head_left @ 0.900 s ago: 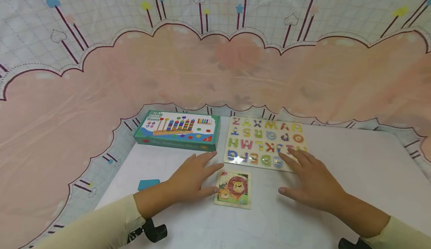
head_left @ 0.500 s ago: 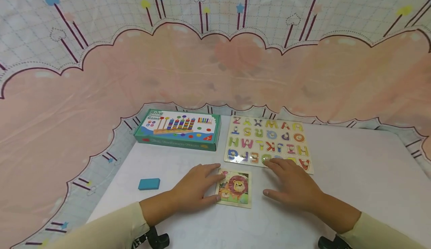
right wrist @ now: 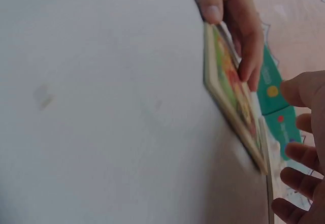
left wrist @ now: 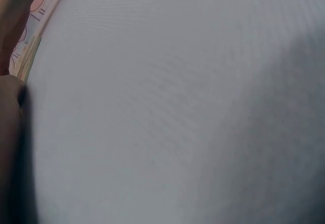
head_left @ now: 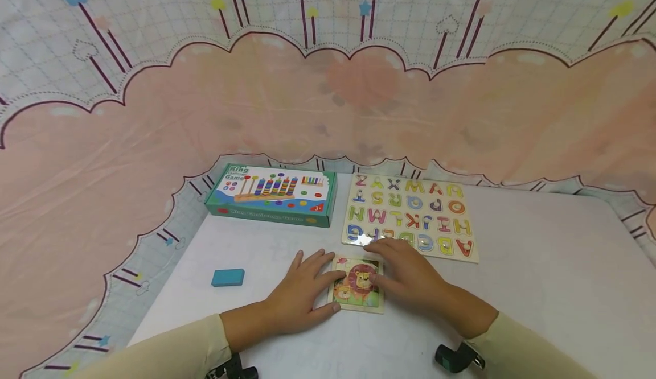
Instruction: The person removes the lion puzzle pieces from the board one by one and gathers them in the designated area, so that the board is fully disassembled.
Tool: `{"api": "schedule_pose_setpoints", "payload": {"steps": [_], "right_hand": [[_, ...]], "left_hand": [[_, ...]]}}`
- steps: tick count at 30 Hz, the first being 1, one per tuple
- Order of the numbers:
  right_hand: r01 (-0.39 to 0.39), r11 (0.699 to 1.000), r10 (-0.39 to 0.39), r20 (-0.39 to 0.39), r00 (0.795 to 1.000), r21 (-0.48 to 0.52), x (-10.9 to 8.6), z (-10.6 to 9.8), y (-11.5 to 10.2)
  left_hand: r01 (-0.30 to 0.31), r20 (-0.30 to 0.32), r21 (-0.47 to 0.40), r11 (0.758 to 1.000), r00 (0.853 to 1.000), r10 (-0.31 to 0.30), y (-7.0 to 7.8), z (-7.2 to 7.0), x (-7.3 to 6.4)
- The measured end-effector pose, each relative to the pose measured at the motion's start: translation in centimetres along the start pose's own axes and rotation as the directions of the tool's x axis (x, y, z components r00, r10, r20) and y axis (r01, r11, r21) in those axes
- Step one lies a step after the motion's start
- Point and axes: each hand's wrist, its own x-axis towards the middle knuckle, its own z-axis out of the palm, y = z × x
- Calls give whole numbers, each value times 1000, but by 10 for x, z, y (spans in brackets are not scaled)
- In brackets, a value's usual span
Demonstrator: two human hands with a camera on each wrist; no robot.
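Note:
A small square wooden lion puzzle [head_left: 357,299] lies flat on the white table in the head view. My left hand [head_left: 297,296] is spread at its left edge, the thumb by the near corner and a finger over the picture. The right wrist view shows that left hand [right wrist: 244,26] at the puzzle [right wrist: 236,89], its thumb right at the edge. My right hand [head_left: 410,274] hovers over the puzzle's right side with fingers extended, overlapping the picture in the head view. Nothing is between the right hand's fingers [right wrist: 299,181] in the right wrist view.
Behind the puzzle lies a wooden alphabet board [head_left: 410,210] with coloured letters. A green ring game box [head_left: 271,196] stands at the back left. Left of the left hand is a blue block [head_left: 228,277]. A patterned cloth [head_left: 256,106] hangs behind the white table [head_left: 538,265].
My right hand has moved left from over the alphabet board to the puzzle's right side. My left hand has shifted slightly right and nearer, uncovering the blue block.

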Motion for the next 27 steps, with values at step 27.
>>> {"api": "schedule_pose_setpoints", "payload": {"steps": [27], "right_hand": [[-7,999,11,105,994,-39,43,39,-15]], "left_hand": [[-30,-44,15,999,999,31,-4,8,-3]]}}
